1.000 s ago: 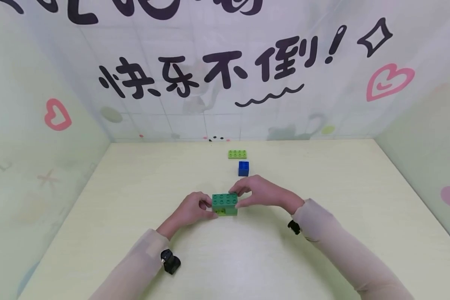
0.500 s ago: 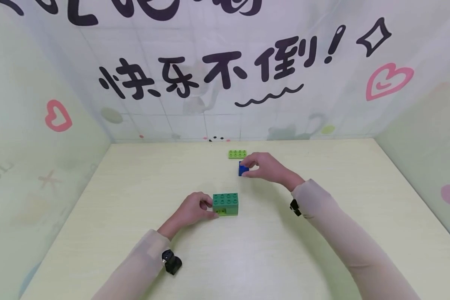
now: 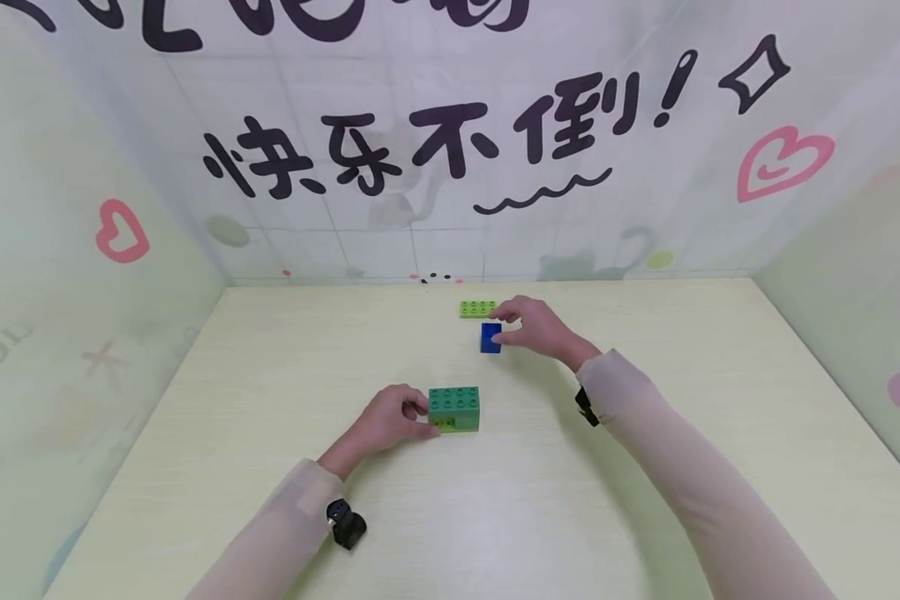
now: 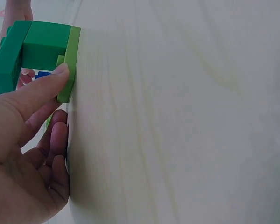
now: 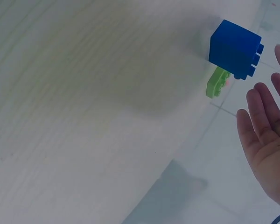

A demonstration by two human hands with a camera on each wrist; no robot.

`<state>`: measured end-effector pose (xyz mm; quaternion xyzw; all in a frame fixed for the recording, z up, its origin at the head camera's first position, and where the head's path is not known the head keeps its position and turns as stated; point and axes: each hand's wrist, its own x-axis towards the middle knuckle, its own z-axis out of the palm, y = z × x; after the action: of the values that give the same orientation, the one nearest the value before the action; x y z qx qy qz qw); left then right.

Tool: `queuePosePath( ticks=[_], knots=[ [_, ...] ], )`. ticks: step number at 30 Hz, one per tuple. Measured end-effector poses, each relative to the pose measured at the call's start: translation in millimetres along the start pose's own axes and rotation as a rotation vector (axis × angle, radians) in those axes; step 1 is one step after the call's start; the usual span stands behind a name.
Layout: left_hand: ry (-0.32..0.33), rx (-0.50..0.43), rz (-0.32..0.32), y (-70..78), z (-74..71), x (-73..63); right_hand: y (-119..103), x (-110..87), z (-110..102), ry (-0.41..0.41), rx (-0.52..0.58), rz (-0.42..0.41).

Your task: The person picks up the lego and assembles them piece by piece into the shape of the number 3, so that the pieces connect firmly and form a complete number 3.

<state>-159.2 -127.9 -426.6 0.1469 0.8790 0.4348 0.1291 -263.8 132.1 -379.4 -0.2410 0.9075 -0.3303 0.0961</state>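
Note:
A stack of toy building bricks point(image 3: 453, 408) stands mid-table, a dark green brick on top and a thin lime base point(image 4: 73, 60) below. At its left end my left hand point(image 3: 390, 421) pinches it, the thumb point(image 4: 49, 84) on the base's near edge; the other fingertips are partly hidden. Farther back, a blue brick point(image 3: 489, 338) sits on the table, studs upward. My right hand point(image 3: 537, 327) hovers at its right, thumb and fingers spread apart. In the right wrist view a gap shows between the blue brick point(image 5: 233, 49) and the extended fingers point(image 5: 256, 105).
A flat lime brick point(image 3: 476, 309) lies behind the blue one, close to the right fingertips in the head view. The pale wooden table point(image 3: 270, 350) meets a printed backdrop point(image 3: 390, 250) at the rear, with walls on both sides.
My right hand has left the stack's right side and gone back to the blue brick, then slightly farther back. The blue brick stays put. My left hand keeps its place on the stack.

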Motion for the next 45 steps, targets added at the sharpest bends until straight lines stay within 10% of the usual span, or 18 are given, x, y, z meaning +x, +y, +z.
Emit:
queuePosePath(
  ticks=[21, 45],
  knots=[
    [-0.008, -0.002, 0.002, 3.3, 1.5, 0.4, 11.6, 12.5, 5.6, -0.080, 0.042, 0.128],
    [-0.003, 0.001, 0.000, 0.6, -0.3, 0.9, 11.2, 12.3, 5.5, -0.063, 0.065, 0.091]
  ],
)
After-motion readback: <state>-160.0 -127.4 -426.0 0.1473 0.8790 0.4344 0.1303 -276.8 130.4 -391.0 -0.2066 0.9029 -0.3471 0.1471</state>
